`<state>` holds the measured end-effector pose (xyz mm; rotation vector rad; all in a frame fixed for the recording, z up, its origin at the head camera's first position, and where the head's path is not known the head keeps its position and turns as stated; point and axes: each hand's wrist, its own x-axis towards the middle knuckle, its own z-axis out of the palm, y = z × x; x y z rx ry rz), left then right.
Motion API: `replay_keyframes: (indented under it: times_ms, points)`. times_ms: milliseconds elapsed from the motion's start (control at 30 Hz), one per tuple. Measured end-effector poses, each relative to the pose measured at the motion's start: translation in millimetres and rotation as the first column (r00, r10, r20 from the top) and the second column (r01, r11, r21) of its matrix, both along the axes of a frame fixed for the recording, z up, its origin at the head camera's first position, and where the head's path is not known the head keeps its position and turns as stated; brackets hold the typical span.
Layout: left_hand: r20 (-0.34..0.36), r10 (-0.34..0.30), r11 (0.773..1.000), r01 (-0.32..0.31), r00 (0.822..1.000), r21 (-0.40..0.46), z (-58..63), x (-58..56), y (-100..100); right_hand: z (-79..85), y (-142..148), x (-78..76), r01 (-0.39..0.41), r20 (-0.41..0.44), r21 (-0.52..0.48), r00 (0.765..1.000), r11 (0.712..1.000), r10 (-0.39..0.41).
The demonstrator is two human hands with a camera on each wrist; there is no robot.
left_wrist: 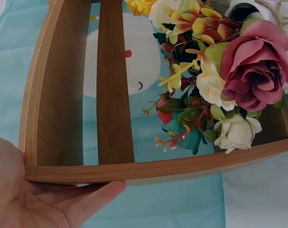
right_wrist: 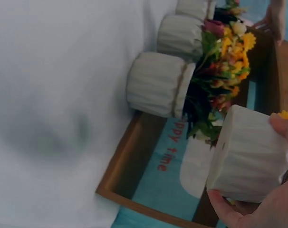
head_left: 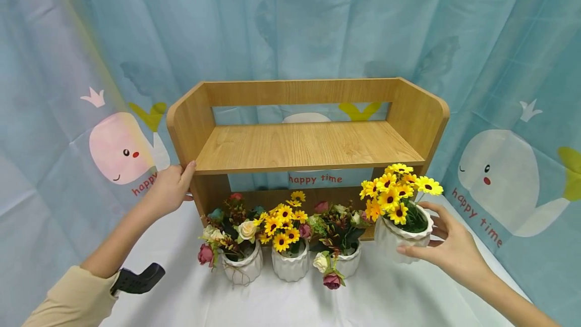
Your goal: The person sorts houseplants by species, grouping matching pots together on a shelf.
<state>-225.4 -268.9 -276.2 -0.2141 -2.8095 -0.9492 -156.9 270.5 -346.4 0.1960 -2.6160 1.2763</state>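
Observation:
My left hand (head_left: 169, 189) grips the left side panel of a two-tier wooden shelf (head_left: 301, 145). In the left wrist view, its fingers (left_wrist: 94, 202) lie along the panel's outer face. My right hand (head_left: 456, 252) holds a white ribbed flowerpot (head_left: 400, 240) with yellow sunflowers (head_left: 392, 193), thumb in front and fingers behind. This pot is raised above the white tablecloth, before the shelf's right end. In the right wrist view the pot (right_wrist: 251, 154) appears tilted, its base toward the table.
Three more white pots stand in a row before the lower tier: a rose pot (head_left: 243, 266) at left, a sunflower pot (head_left: 290, 265) in the middle, another rose pot (head_left: 348, 264) at right. A black curved object (head_left: 138, 280) is at the left forearm. Blue printed curtains (head_left: 313, 29) hang behind.

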Motion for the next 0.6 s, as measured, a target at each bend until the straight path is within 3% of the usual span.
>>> replay_keyframes:
  times_ms: [600]
  points:
    - [0.002,-0.001,0.999,0.001,1.000,0.055,-5.7,-4.2,-5.2,57.1,-20.8,-10.5,-0.146,-0.042,-0.021,0.989,0.989,0.145]
